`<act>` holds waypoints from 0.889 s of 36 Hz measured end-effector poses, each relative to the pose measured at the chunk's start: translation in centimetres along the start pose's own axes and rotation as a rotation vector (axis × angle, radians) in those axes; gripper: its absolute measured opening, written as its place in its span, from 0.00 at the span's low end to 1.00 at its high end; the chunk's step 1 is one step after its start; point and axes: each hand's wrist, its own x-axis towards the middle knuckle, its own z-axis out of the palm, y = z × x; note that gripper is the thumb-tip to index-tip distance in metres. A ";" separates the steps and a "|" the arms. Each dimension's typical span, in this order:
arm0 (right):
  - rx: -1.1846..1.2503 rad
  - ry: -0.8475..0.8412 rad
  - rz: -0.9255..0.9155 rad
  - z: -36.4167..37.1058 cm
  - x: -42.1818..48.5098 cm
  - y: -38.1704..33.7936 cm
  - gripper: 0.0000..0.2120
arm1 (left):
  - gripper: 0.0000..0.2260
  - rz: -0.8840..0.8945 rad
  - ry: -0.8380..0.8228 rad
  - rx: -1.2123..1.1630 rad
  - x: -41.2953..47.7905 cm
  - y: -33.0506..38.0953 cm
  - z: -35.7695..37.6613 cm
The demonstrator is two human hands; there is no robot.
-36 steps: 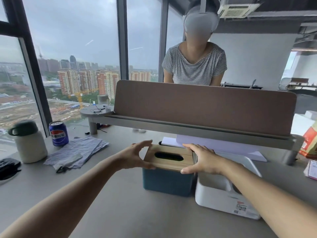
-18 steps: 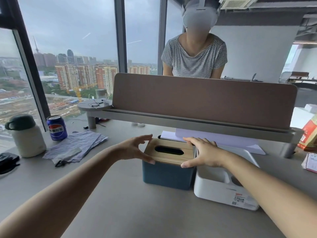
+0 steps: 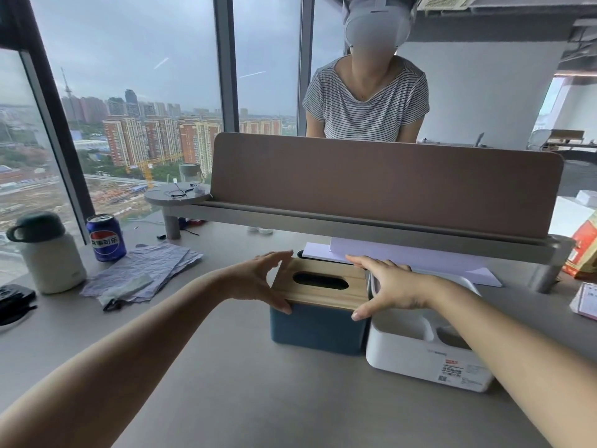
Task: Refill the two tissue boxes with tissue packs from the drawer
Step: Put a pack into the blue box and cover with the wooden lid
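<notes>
A blue tissue box (image 3: 315,328) stands on the grey desk, topped by a wooden lid (image 3: 323,291) with a dark oval slot. My left hand (image 3: 258,281) grips the lid's left edge, thumb at the front corner. My right hand (image 3: 387,286) grips the lid's right edge in the same way. Touching the blue box on its right is a white tissue box (image 3: 420,354) with open compartments on top and a label on its front. No tissue shows in the slot. No drawer or tissue pack is in view.
A brown divider panel (image 3: 384,185) on a grey shelf crosses the desk behind the boxes; a person in a striped shirt stands beyond it. At left are a white flask (image 3: 48,253), a blue soda can (image 3: 106,237) and crumpled papers (image 3: 142,276). Red packaging (image 3: 584,250) sits far right.
Both hands stay on the wooden lid's edges. The view has tilted up a little, so the boxes sit lower in the frame.
</notes>
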 end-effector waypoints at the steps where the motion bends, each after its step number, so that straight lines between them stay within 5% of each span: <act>1: 0.000 -0.002 -0.003 -0.1 -0.1 -0.1 0.54 | 0.52 0.002 0.004 0.017 0.0 0.1 -0.1; 12: -0.149 -0.011 -0.028 -0.5 0.5 -0.2 0.55 | 0.59 -0.014 -0.087 0.234 1.2 0.5 -1.1; 26: -0.128 -0.146 -0.002 -0.9 0.6 0.2 0.52 | 0.55 0.079 -0.167 -0.096 1.1 -1.9 0.5; 32: -0.141 -0.129 -0.043 0.4 0.9 -0.5 0.57 | 0.47 0.127 -0.028 -0.188 -0.1 -2.7 1.5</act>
